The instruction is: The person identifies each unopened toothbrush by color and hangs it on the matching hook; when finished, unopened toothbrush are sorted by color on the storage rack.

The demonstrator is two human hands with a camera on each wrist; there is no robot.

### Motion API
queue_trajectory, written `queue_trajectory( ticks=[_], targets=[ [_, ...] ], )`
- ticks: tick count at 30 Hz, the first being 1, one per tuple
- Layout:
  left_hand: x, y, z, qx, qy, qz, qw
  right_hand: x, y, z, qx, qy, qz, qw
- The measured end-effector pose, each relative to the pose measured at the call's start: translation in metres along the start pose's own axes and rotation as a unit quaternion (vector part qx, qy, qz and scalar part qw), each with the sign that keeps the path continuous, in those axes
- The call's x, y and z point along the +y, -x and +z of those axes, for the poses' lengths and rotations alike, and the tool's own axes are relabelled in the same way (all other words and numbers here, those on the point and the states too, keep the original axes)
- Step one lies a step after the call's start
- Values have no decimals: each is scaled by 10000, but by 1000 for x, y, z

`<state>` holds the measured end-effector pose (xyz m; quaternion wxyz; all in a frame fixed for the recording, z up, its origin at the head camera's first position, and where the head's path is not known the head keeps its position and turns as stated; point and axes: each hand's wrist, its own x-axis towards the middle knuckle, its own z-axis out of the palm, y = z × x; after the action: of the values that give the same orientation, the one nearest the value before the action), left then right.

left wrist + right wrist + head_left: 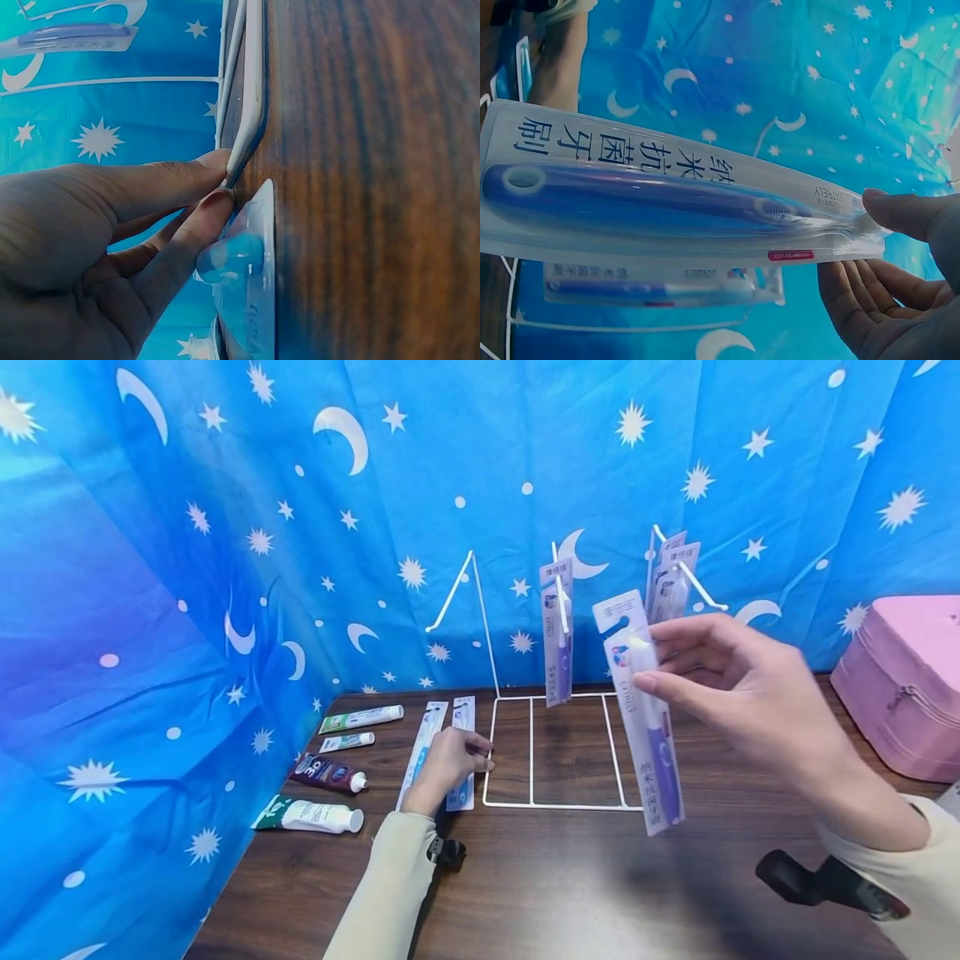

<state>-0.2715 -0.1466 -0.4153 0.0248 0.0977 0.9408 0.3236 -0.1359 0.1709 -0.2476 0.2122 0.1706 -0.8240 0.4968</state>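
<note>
In the head view my right hand [738, 689] pinches a packaged purple toothbrush [645, 718] by the upper edge of its card, thumb in front and fingers behind. The pack hangs upright in the air before the white wire rack [555, 806]. My left hand [450, 764] pinches the left side of the rack's base wire between thumb and fingertips, as the left wrist view shows at the wire bend [247, 142]. Another purple toothbrush pack [557, 635] hangs on the middle hook. Several packs [672, 581] hang on the right hook. The left hook [450, 593] carries nothing.
Two blue toothbrush packs, one under the left wrist [423, 743] and one beside it [463, 714], lie on the wooden table [540, 877]. Toothpaste tubes [311, 816] lie at the left. A pink case [900, 685] stands at the right. A blue star-patterned cloth [420, 468] hangs behind.
</note>
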Motion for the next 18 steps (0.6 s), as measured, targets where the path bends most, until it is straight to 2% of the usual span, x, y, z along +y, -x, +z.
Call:
queue_trajectory(
  ticks=[13, 18],
  targets=[
    [-1, 0, 1, 13, -2, 58, 10000, -1, -14, 25, -421, -456, 81, 9980],
    [-1, 0, 0, 57, -5, 210, 9998, -1, -18, 31, -489, -546, 86, 9973]
  ],
)
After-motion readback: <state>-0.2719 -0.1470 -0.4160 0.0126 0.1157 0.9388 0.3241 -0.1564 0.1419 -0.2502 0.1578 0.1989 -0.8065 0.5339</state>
